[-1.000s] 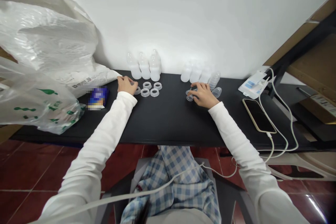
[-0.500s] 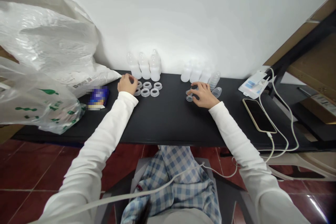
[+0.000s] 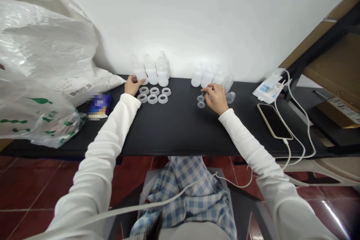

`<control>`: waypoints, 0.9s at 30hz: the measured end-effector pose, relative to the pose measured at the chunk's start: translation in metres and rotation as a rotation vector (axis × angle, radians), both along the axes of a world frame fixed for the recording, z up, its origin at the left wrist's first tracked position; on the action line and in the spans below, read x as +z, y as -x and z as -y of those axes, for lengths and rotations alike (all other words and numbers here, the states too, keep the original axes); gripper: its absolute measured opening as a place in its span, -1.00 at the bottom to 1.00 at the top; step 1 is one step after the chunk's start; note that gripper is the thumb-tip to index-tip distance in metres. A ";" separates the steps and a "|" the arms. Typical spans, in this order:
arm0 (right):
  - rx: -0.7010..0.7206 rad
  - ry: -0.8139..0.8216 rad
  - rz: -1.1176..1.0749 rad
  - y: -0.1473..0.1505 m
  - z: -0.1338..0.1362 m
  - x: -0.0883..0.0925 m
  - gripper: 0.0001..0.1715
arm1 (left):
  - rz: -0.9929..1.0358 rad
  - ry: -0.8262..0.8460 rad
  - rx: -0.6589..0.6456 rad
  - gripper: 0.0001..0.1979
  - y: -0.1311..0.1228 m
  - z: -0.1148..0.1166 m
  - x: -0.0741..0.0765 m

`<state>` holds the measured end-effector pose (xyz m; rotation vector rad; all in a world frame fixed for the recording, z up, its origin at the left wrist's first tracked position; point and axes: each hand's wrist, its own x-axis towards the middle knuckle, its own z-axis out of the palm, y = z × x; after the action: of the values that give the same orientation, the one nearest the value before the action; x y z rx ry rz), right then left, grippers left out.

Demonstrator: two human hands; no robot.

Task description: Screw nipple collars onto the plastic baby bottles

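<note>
Head view, left hand [image 3: 131, 84] touched leftmost bottle [image 3: 137, 68] at worktop [image 3: 174, 127] far edge, right hand [image 3: 217, 98] over small caps [image 3: 200, 101], fingers' grip was unclear.

Long white sleeves [image 3: 112, 135], bare hands, blue/white checked trousers [image 3: 191, 191], white cable [image 3: 168, 198] across lap

Both arms stretch forward, well apart, elbows slightly bent. The left hand [image 3: 131, 84] sits knuckles up, its fingers curled toward the far side. The right hand [image 3: 217, 98] is palm down, fingers loosely bent and spread, tips pointing left.
</note>
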<state>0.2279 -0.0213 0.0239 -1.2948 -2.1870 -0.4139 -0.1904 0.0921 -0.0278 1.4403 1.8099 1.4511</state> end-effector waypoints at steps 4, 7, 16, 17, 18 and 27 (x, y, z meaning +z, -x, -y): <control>-0.002 0.047 -0.051 0.001 0.002 0.001 -0.60 | 0.002 0.031 0.204 -0.56 -0.010 0.014 0.018; -0.013 0.051 -0.105 0.004 0.004 0.002 -0.57 | -0.064 -0.097 0.354 -0.62 -0.024 0.027 0.033; 0.037 0.049 -0.182 0.012 0.010 0.004 -0.42 | -0.295 -0.389 0.240 -0.44 -0.097 0.085 0.047; 0.043 0.054 -0.182 0.012 0.011 0.004 -0.41 | -0.302 -0.417 0.213 -0.42 -0.103 0.088 0.044; 0.050 0.059 -0.183 0.011 0.011 0.004 -0.40 | -0.314 -0.450 0.168 -0.41 -0.108 0.090 0.041; 0.114 0.132 -0.140 0.009 0.007 -0.002 -0.37 | -0.366 -0.817 -0.379 -0.41 -0.147 0.101 0.016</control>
<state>0.2191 -0.0284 0.0221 -1.2205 -2.1865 -0.1314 -0.0433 -0.0084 -0.0117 2.4085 1.0050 1.8946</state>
